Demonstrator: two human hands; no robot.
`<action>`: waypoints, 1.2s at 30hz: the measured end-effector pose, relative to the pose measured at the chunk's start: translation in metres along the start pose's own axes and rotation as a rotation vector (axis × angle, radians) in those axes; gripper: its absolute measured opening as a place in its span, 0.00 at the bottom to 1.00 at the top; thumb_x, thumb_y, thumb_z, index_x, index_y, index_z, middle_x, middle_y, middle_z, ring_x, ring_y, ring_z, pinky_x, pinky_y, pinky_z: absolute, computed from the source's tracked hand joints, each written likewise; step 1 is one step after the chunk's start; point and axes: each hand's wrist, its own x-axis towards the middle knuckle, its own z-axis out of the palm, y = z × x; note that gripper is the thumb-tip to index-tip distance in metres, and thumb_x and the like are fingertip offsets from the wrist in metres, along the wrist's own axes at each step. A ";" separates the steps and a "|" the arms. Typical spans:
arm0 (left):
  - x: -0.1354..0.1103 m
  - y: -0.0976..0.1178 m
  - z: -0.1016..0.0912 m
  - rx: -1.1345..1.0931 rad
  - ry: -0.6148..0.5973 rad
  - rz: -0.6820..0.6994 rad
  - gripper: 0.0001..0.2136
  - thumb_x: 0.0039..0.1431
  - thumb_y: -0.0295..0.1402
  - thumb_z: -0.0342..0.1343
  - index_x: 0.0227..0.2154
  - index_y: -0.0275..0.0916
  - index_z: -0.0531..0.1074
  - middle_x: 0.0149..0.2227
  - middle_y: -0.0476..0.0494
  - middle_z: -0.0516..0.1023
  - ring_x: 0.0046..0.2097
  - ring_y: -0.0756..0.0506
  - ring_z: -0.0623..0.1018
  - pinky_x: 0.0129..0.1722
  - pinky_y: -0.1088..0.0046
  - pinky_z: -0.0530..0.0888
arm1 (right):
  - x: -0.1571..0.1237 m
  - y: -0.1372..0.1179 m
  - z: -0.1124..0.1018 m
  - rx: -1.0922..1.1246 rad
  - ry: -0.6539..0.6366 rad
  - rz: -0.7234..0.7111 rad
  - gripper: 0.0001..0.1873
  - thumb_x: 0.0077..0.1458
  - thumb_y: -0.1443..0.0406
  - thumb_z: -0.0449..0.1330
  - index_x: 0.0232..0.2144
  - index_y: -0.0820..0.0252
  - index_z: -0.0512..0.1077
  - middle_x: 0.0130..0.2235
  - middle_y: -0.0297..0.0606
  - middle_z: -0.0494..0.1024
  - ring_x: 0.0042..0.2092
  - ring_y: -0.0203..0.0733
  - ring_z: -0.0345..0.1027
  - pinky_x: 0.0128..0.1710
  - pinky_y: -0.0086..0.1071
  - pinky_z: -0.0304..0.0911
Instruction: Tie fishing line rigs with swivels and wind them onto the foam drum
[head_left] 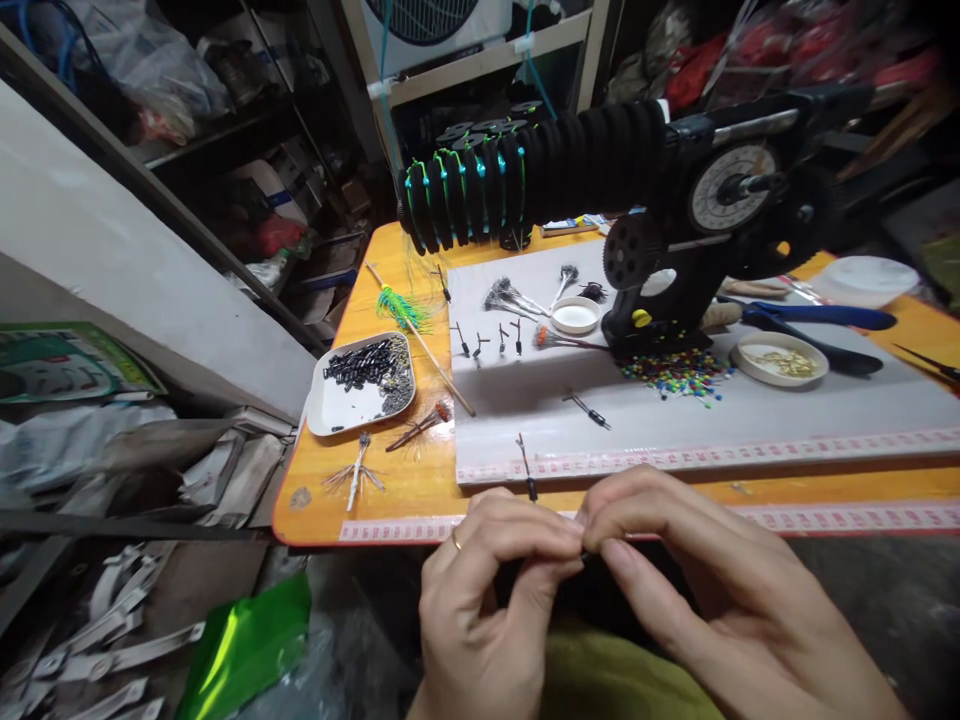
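Both pinching | left hand (487, 610) | right hand (720, 590) | tiny dark piece (584, 553)

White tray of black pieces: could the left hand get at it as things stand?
Probably yes: the tray lies forward-left of the left hand, nothing standing between, though it pinches a small piece.

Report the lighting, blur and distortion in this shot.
Head view: the black winder casts a soft shadow on the grey mat; the top right corner is smeared by blur; the orange table edge bows from wide-angle distortion; the green foil bag shows glare; the left hand and right hand are sharp, pinching a small dark piece too tiny to identify.
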 end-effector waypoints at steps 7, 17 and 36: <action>-0.005 0.000 0.007 -0.045 0.109 -0.116 0.05 0.59 0.30 0.64 0.27 0.40 0.77 0.33 0.49 0.73 0.37 0.52 0.76 0.38 0.82 0.75 | 0.002 -0.005 0.006 0.113 -0.020 0.067 0.07 0.62 0.71 0.54 0.33 0.56 0.68 0.31 0.31 0.74 0.34 0.32 0.72 0.33 0.23 0.69; -0.005 -0.005 0.002 -0.135 0.056 -0.002 0.07 0.61 0.21 0.59 0.34 0.40 0.77 0.30 0.49 0.79 0.34 0.50 0.77 0.40 0.73 0.74 | -0.003 0.006 -0.001 -0.025 -0.208 0.047 0.08 0.65 0.70 0.53 0.31 0.56 0.64 0.29 0.29 0.70 0.29 0.30 0.67 0.27 0.23 0.64; 0.001 -0.013 -0.004 -0.060 -0.037 -0.170 0.07 0.60 0.23 0.61 0.33 0.43 0.76 0.31 0.56 0.81 0.34 0.52 0.79 0.59 0.63 0.71 | -0.008 0.013 -0.001 -0.138 0.025 -0.120 0.13 0.59 0.76 0.58 0.42 0.56 0.70 0.38 0.34 0.78 0.39 0.32 0.75 0.40 0.22 0.69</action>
